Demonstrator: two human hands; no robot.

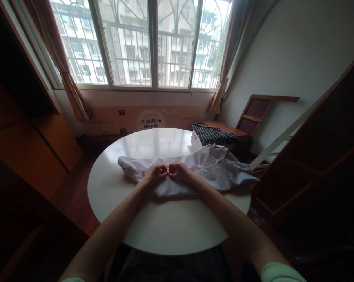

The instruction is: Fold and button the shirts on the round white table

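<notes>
A pale grey-white garment point(212, 164), perhaps a shirt, lies crumpled across a round white table point(165, 227). Near its middle my left hand point(157, 173) is closed in a pinch on the cloth. Just beside it, almost touching, my right hand point(178, 171) pinches the same garment with curled fingers. What exactly sits between the fingertips is too small to make out. The garment's wider, rumpled part spreads to the right, with one corner reaching the table's right edge.
At the table's back right lies a folded pile with a black-and-white striped cloth point(213, 134) on top. A wooden chair point(255, 113) stands behind it by the wall. A printed cardboard panel point(112, 117) is below the window, and orange cabinets point(32, 152) are at left.
</notes>
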